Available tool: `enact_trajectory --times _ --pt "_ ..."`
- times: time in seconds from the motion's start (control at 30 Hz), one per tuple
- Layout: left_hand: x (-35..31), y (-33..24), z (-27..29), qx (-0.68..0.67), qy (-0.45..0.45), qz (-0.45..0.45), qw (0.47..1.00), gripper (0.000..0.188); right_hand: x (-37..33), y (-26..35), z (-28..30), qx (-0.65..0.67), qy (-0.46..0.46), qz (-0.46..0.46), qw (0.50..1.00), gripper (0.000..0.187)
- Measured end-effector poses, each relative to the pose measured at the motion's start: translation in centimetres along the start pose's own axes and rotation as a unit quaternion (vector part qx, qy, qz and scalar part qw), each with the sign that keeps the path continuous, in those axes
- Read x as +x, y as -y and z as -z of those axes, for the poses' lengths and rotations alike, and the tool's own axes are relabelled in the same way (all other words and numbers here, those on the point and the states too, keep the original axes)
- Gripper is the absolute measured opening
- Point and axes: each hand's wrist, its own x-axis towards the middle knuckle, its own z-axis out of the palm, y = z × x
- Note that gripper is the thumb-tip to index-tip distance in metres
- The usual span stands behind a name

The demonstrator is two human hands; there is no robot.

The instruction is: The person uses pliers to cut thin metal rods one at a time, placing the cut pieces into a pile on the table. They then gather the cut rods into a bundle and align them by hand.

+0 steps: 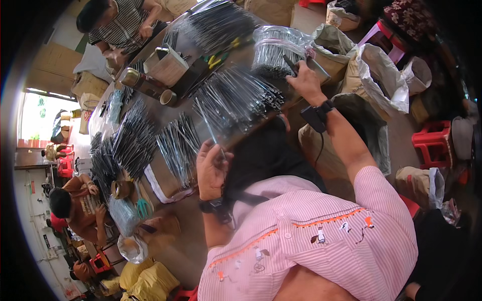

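**Two hands, one bundle of rods**

Head view: we are looking down over a long table (175, 236) crowded with heaps of thin grey metal rods. We are holding our left hand (212, 168) close to the chest, its fingers curling shut around a few long thin rods (207, 125) that are slanting up and away from it; pinching them low is leaving most of their length free, which in our judgement keeps them easy to sort or line up. We are stretching our right hand (304, 80) far forward to a clear plastic bag of rods (278, 50) at the table's far side. Its fingers are closing on a dark slim piece (290, 65) at the bag's edge, though we cannot tell exactly what that piece is. A black band with a small box (316, 116) is sitting on the right wrist, a cord hanging from it.

Between the two hands a fanned pile of rods (236, 98) is lying within easy reach. Further off, a cardboard box (168, 62), a metal can (131, 78) and yellow-handled pliers (217, 60) are standing near the table's middle, seemingly shared. Other people are working at the far end (118, 20) and along the left side (75, 203), each beside their own heap.
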Motion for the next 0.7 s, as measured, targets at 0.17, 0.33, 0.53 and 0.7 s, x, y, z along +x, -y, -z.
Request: enact_trajectory --times 0.17,0.33,0.53,0.7 --pt "-1.4 1.4 -0.7 0.018 -0.024 -0.008 1.000 0.024 -1.3 -1.3 0.7 0.016 -0.040 -0.029 0.999 0.044" --pt "-2.2 0.6 0.8 -0.005 -0.053 -0.029 0.998 0.024 -3.7 -3.2 1.4 0.373 -0.064 -0.081 0.922 0.020" --pt "-1.7 0.8 1.1 -0.027 -0.054 0.007 0.998 0.020 -1.8 -4.7 0.8 0.709 0.130 -0.284 0.632 0.007" --pt "-1.1 1.2 0.3 0.005 -0.007 0.009 1.000 0.021 2.7 -4.1 0.0 0.742 0.169 -0.266 0.592 0.010"
